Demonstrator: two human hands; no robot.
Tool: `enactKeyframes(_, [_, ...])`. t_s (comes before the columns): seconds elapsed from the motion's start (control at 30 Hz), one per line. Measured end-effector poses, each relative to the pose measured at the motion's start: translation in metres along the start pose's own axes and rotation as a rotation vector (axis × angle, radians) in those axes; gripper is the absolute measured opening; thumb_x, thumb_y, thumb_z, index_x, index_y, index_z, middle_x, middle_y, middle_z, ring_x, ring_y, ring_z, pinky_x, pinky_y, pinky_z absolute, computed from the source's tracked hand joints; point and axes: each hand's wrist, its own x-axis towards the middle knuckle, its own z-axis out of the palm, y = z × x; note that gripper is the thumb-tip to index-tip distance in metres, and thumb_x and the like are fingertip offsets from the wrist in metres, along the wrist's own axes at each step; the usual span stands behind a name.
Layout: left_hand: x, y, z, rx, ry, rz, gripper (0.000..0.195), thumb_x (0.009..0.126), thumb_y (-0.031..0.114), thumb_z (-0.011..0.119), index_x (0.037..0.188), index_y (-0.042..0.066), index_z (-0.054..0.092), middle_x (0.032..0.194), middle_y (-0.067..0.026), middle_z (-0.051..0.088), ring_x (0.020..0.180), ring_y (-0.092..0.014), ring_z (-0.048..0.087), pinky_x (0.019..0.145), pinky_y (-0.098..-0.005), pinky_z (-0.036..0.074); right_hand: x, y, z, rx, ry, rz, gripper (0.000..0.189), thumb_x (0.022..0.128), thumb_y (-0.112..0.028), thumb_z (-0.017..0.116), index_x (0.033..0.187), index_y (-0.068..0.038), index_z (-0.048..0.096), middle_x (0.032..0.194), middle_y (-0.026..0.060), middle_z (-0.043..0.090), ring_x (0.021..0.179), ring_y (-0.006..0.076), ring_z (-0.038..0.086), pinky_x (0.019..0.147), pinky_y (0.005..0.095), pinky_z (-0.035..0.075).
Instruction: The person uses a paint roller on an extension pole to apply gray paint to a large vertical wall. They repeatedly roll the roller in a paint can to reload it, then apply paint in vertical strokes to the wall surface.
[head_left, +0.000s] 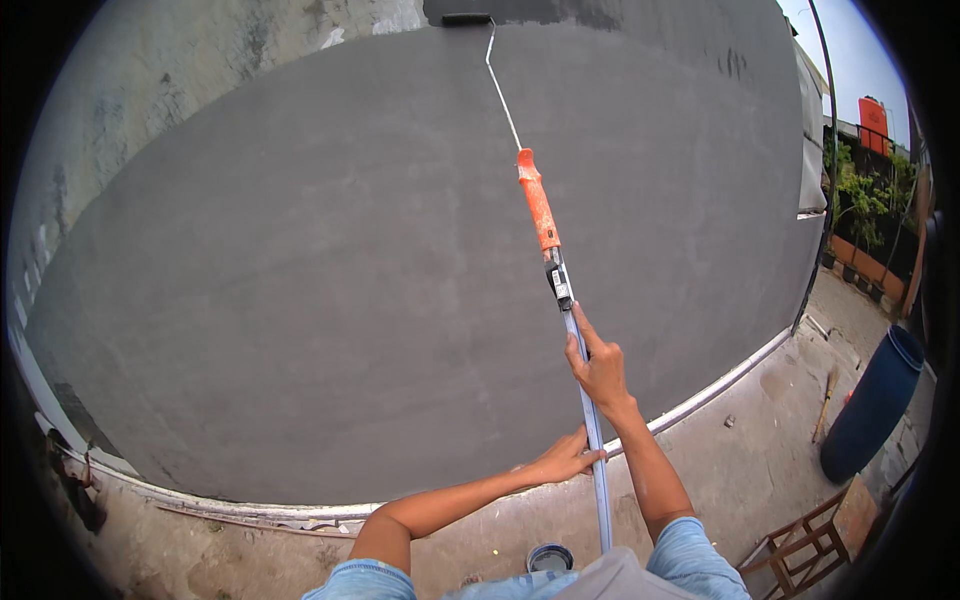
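Both my hands grip a long metal pole to which a paint roller with an orange handle (538, 201) is fixed. My right hand (600, 369) holds the pole (592, 420) just below the joint, its index finger stretched along it. Lower down, my left hand (564, 457) wraps the same pole. The dark roller head (466, 19) rests against the wall (420, 247) near the top, at the edge between dark grey coating and paler, stained surface. On the ground near my body stands a bucket (550, 558) holding dark grey material, partly hidden by my clothing.
A tall blue drum (872, 405) stands at the right, with a broom (825, 405) beside it. A wooden stool or frame (814, 544) is at the lower right. White pipes (720, 386) run along the wall's foot. A dark vertical pole (831, 150) stands at the wall's right end.
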Motion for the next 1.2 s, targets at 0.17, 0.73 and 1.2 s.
enactKeyframes(0.17, [0.029, 0.023, -0.031, -0.059, 0.046, 0.092, 0.064, 0.098, 0.021, 0.055, 0.142, -0.007, 0.018, 0.113, -0.0239, 0.057, 0.1, -0.031, 0.067, 0.08, -0.0388, 0.063, 0.056, 0.006, 0.0, -0.081, -0.012, 0.0, 0.054, 0.09, -0.012, 0.062, 0.143, -0.008, 0.049, 0.047, 0.01, 0.051, 0.036, 0.0204, 0.049, 0.043, 0.0348, 0.042])
enactKeyframes(0.73, [0.048, 0.14, -0.106, 0.073, 0.183, 0.136, 0.064, 0.098, 0.022, 0.056, 0.139, -0.008, 0.018, 0.104, -0.0262, 0.064, 0.092, -0.032, 0.071, 0.077, -0.0389, 0.064, 0.196, -0.019, -0.022, -0.004, -0.061, 0.021, 0.05, 0.093, -0.022, 0.059, 0.139, -0.004, 0.052, 0.053, 0.0095, 0.055, 0.045, 0.0174, 0.054, 0.05, 0.0333, 0.044])
enactKeyframes(1.2, [0.033, 0.14, -0.092, 0.052, 0.221, 0.212, 0.063, 0.095, 0.02, 0.062, 0.132, -0.013, 0.023, 0.097, -0.0266, 0.066, 0.08, -0.029, 0.072, 0.066, -0.0352, 0.065, 0.189, -0.017, -0.022, 0.109, -0.076, -0.018, 0.054, 0.093, -0.021, 0.063, 0.142, -0.005, 0.049, 0.047, 0.0013, 0.052, 0.041, 0.0062, 0.046, 0.046, 0.0272, 0.037])
